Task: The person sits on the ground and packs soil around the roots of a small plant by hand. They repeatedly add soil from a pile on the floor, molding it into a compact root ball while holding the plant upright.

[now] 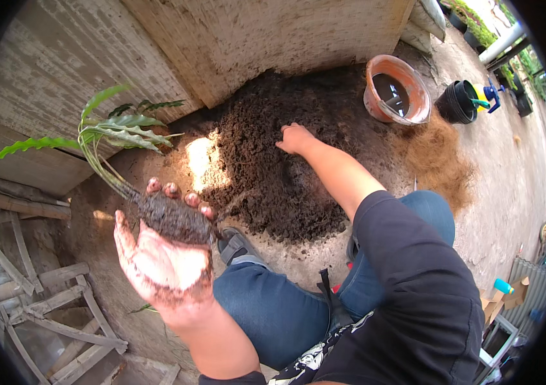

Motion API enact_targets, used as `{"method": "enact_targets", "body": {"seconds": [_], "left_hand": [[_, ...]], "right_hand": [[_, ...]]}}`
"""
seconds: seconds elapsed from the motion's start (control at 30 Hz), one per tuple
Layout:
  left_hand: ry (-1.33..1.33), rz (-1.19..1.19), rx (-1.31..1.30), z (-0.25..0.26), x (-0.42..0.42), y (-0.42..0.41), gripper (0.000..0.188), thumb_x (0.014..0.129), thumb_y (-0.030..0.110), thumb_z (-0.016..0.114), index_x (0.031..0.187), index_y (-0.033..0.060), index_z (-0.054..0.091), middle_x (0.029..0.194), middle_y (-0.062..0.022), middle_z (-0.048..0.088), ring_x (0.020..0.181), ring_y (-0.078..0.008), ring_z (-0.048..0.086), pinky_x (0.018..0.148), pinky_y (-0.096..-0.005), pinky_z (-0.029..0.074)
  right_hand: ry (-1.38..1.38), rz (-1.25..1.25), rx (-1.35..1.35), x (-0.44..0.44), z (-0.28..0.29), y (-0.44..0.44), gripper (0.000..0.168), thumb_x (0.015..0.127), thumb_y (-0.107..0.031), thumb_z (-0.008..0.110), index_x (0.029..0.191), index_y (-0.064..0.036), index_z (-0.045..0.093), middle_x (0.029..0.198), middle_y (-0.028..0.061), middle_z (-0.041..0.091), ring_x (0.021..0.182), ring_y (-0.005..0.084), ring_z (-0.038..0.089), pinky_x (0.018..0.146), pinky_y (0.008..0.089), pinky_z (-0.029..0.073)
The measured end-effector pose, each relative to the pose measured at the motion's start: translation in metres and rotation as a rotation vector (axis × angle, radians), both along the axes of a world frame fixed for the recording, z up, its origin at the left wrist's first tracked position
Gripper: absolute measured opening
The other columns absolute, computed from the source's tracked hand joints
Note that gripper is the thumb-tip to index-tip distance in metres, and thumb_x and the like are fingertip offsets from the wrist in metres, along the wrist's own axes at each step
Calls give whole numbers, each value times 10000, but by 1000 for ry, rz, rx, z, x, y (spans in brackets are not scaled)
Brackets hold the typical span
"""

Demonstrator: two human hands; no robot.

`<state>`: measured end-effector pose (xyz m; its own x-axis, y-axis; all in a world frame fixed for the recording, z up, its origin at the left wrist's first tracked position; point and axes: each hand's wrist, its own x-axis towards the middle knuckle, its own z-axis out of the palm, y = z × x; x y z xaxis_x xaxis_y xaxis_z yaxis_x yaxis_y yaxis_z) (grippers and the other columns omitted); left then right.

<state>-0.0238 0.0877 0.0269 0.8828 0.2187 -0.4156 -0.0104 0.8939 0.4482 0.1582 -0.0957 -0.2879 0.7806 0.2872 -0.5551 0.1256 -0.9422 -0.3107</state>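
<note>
My left hand (169,255), palm up and smeared with soil, holds the root ball (176,220) of a leafy plant. Its long wavy-edged green leaves (126,130) lean to the upper left, and a few thin roots trail from the other end. My right hand (294,138) reaches into a heap of dark soil (258,159) on the ground; its fingertips touch or sink into the soil, and whether they grasp any cannot be seen.
An orange bucket (422,96) with dark liquid stands beyond the heap, near stacked black pots (452,103) and a yellow and blue spray bottle (487,95). Brown fibre (434,154) lies on the right. Woven panels (273,33) rise behind; a wooden frame (61,308) stands left.
</note>
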Motion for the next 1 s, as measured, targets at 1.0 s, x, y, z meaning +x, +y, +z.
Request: {"method": "enact_targets", "body": {"seconds": [1.0], "left_hand": [[-52,-40,47,7,-17,6,455,872,427,379,1065,29,483,950,-121,533,854,-291,499,748,-441,420]], "right_hand": [[-79,-256,149,19,43,-11,562,706,-406,671,1148,-84,541,1121,126,561,1055,266,523,903,323,412]]}}
